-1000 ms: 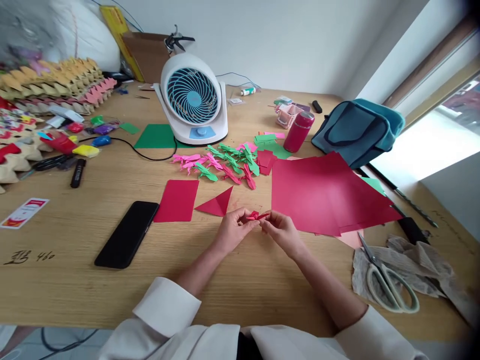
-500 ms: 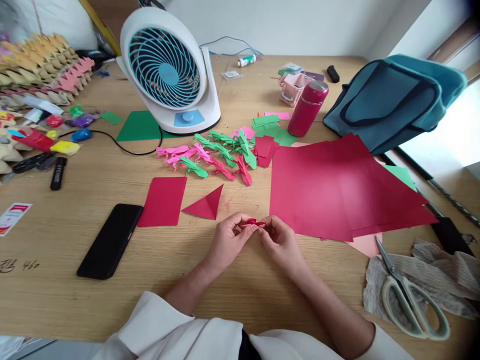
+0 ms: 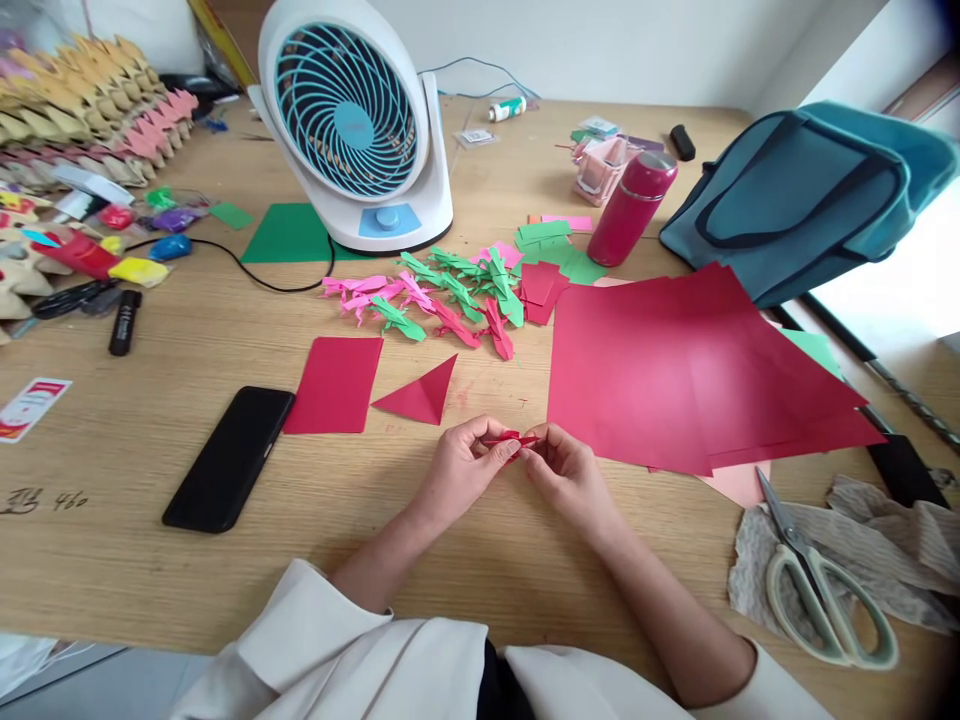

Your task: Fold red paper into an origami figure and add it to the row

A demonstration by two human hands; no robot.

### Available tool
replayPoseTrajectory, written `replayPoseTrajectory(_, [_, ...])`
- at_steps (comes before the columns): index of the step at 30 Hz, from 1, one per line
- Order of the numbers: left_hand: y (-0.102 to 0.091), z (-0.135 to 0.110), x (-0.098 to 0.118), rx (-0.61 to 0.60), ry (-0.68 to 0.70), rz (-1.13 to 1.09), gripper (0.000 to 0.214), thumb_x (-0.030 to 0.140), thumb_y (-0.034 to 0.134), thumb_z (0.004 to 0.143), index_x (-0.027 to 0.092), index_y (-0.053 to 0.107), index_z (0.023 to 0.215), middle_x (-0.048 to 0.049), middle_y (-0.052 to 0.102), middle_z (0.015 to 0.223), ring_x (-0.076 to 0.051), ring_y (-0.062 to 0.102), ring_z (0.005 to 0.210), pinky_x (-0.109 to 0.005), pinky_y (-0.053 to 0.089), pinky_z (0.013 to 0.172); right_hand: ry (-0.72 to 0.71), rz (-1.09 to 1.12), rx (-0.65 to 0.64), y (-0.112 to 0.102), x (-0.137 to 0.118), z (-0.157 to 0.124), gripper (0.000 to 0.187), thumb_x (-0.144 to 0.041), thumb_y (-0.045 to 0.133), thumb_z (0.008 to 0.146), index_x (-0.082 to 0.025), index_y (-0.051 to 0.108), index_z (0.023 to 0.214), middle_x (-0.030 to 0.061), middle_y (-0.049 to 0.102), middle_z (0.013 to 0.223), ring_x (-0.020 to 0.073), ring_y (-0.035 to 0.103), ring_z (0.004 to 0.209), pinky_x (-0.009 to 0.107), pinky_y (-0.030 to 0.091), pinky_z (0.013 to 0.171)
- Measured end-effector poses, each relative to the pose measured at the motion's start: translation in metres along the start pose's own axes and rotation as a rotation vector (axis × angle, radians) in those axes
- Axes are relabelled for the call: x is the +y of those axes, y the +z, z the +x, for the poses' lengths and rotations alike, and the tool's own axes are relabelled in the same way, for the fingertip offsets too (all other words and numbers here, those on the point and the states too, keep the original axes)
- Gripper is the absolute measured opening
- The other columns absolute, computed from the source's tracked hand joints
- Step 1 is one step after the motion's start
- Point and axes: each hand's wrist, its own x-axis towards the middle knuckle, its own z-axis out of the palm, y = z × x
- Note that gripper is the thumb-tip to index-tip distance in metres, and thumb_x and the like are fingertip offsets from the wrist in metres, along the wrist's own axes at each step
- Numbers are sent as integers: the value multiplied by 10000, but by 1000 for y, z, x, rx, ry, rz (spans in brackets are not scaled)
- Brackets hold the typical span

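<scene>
- Centre of the clock: the folded red paper (image 3: pixel 513 436), a small, many-creased piece held just above the near half of the wooden table (image 3: pixel 480 575); 12 o'clock points away from the person. Its finer folds are largely hidden by the fingers.
- Left hand (image 3: pixel 461 465): nearly closed, fingers curled, thumb and forefinger pinching the paper's 9 o'clock end.
- Right hand (image 3: pixel 570 475): likewise nearly closed, thumb and forefinger gripping the 3 o'clock end; the two thumb tips almost meet.
- 10 o'clock, near: a creased red triangle (image 3: pixel 424 395), lying flat and apart from both hands.
- Between 9 and 10 o'clock: a red rectangle of paper (image 3: pixel 337 385), flat.
- 9 o'clock: a black phone (image 3: pixel 229 460), lying aslant, its far end close by the red rectangle.
- 11 o'clock: a cluster of folded figures (image 3: pixel 457 290) in green, pink and red; beyond it, a white fan (image 3: pixel 386 220).
- 12 o'clock: small red pieces (image 3: pixel 541 290), overlapping.
- 1 o'clock: a red flask (image 3: pixel 630 215), upright.
- Between 2 and 3 o'clock: large red sheets (image 3: pixel 697 370), overlapping; beyond them at 2 o'clock, a teal bag (image 3: pixel 810 190).
- Between 3 and 4 o'clock: scissors (image 3: pixel 806 560), lying partly on crumpled cloth (image 3: pixel 750 575).
</scene>
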Motion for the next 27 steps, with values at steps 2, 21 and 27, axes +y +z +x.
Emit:
replayPoseTrajectory(2, [0, 1, -2, -1, 6, 21, 178, 340, 690, 824, 162, 682, 822, -4, 685, 763, -102, 564, 621, -200, 424, 563, -16, -43, 17, 0, 1, 0, 180, -386, 639, 862, -207, 612, 866, 35, 652, 809, 176, 595, 728, 289, 475, 657])
replayPoseTrajectory(21, [0, -1, -12, 18, -54, -298, 259, 366, 762, 776, 134, 656, 819, -12, 687, 786, -113, 643, 738, -224, 512, 698, -62, 103, -115, -4, 2, -2, 195, -393, 701, 852, -204, 680, 891, 22, 698, 840, 156, 607, 761, 274, 459, 706])
replayPoseTrajectory(27, [-1, -2, -3, 23, -24, -267, 268, 376, 759, 773, 135, 643, 799, -17, 690, 780, -119, 638, 732, -231, 508, 699, -49, 111, -120, -3, -4, -4, 239, -417, 721, 832, -206, 695, 943, 32, 718, 907, 171, 622, 817, 291, 468, 758])
